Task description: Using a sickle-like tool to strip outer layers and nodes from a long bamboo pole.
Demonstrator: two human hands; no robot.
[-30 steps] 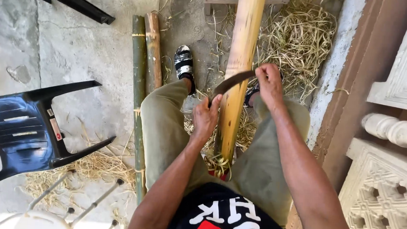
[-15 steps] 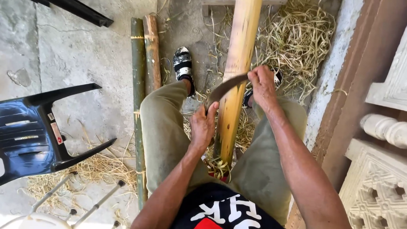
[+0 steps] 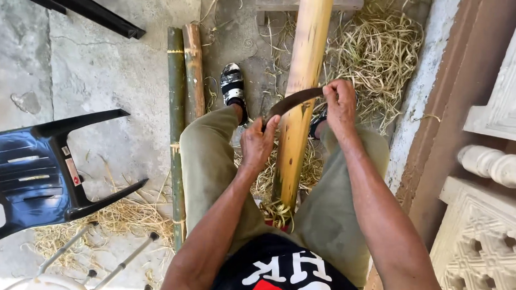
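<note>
My left hand (image 3: 258, 144) and right hand (image 3: 340, 106) clamp fingers on each end of the curved dark blade (image 3: 292, 101), bracing it squarely across the long yellow bamboo pole (image 3: 301, 88) between my knees.

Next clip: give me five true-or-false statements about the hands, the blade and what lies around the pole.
1. Both hands hold one curved blade. True: the left hand grips one end, the right hand the other.
2. The blade lies across a pale bamboo pole. True.
3. The pole lies flat beside the black chair. False: it runs between the person's legs, away from the chair.
4. Straw-like shavings lie on the ground by the pole. True.
5. The two poles on the ground rest across the person's lap. False: they lie on the concrete beside the left leg.
</note>
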